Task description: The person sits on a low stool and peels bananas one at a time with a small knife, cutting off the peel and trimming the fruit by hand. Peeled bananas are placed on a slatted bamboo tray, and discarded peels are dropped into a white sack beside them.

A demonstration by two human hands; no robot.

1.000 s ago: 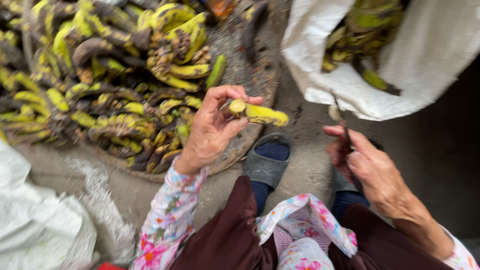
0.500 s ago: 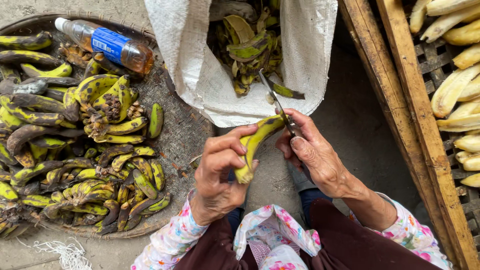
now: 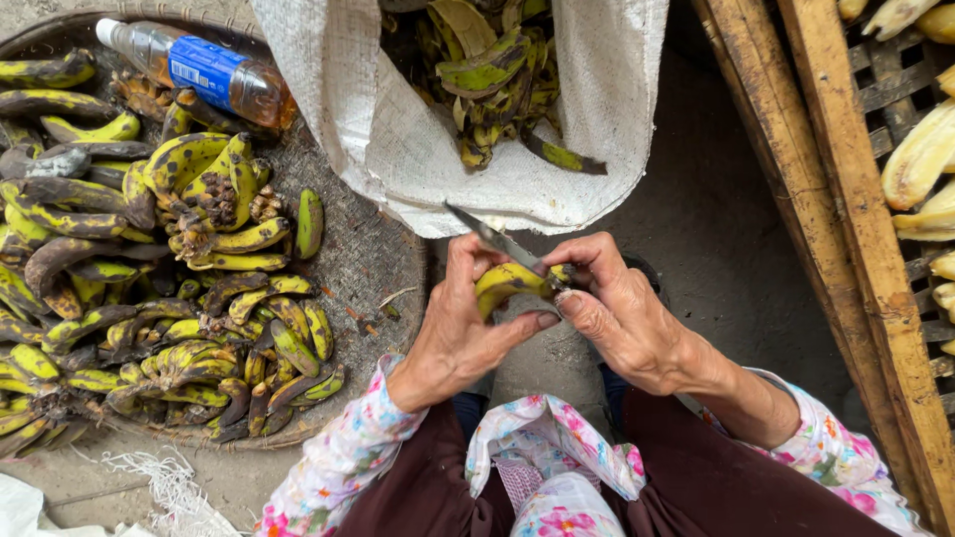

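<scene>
My left hand (image 3: pixel 460 338) grips a banana (image 3: pixel 509 281) at centre, near my lap; my right hand (image 3: pixel 622 318) clamps a knife (image 3: pixel 492 239) against it, just beneath the white sack (image 3: pixel 398 149).

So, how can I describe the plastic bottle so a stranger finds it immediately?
Start at the round woven tray of spotted bananas on the left. At its top edge, beside the white sack, lies the bottle: clear plastic, blue label, white cap, the only thing there that is not fruit.
</scene>
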